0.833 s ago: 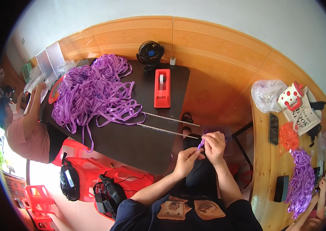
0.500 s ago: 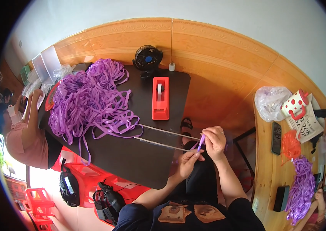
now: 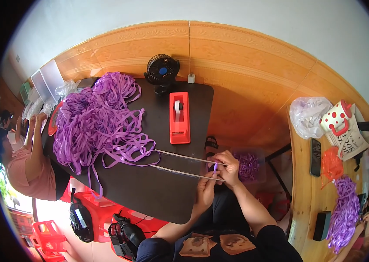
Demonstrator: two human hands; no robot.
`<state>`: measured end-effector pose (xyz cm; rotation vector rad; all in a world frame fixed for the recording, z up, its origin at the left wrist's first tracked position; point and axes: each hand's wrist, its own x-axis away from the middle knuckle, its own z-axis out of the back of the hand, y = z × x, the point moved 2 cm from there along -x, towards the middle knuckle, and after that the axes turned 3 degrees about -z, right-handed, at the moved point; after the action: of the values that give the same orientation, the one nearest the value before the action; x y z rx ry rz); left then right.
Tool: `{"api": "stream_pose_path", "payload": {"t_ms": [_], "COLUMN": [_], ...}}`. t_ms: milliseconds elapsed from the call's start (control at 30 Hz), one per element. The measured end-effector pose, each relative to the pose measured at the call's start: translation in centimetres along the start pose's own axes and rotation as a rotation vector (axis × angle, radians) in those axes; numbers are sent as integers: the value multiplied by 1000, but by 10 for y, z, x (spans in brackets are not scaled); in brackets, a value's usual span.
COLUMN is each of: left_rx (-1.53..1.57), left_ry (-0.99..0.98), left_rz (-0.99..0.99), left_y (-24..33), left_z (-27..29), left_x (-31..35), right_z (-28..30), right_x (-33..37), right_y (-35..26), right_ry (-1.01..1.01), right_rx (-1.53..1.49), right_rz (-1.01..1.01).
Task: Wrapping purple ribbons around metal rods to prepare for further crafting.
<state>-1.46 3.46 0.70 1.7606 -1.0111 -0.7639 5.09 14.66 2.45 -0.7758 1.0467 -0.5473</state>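
Two thin twisted metal rods (image 3: pixel 182 155) run side by side from the table towards me. A short piece of purple ribbon (image 3: pixel 215 167) spans them near their close ends. My right hand (image 3: pixel 229 169) is closed with its fingers pinched at the upper rod and the ribbon. Just below it, my left hand (image 3: pixel 205 185) is closed around the end of the lower rod, thumb and fingers together by the ribbon. The exact grip is partly hidden by the fingers. A big tangled heap of purple ribbon (image 3: pixel 95 122) lies on the dark table (image 3: pixel 158 194) beyond the rods' far ends.
A red tape dispenser (image 3: pixel 180 131) and a black fan (image 3: pixel 162 72) stand on the table. Below the table's right edge sits a clear bin (image 3: pixel 260 163) of purple pieces. A wooden table (image 3: pixel 300 205) on the right holds a phone (image 3: pixel 315 157). A person (image 3: pixel 29 161) works at left.
My right hand has moved left and down, closer to the left hand and rods. The ribbon between my hands now looks shorter. The clear bin has come into plainer view.
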Motion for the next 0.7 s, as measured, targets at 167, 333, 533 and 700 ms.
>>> {"api": "stream_pose_path", "payload": {"t_ms": [167, 333, 533, 700], "left_rx": [70, -59, -12, -34], "left_ry": [34, 45, 6, -63], "left_rz": [79, 172, 217, 302], "left_y": [-2, 7, 21, 40], "left_z": [7, 27, 56, 69], "left_x": [36, 88, 126, 138], "right_z": [-20, -35, -52, -58], "right_x": [52, 89, 135, 185], "right_y": [3, -17, -46, -60], "right_ry": [23, -24, -46, -103], "right_rx": [-294, -590, -751, -723], "right_rz": [-485, -775, -819, -869]}}
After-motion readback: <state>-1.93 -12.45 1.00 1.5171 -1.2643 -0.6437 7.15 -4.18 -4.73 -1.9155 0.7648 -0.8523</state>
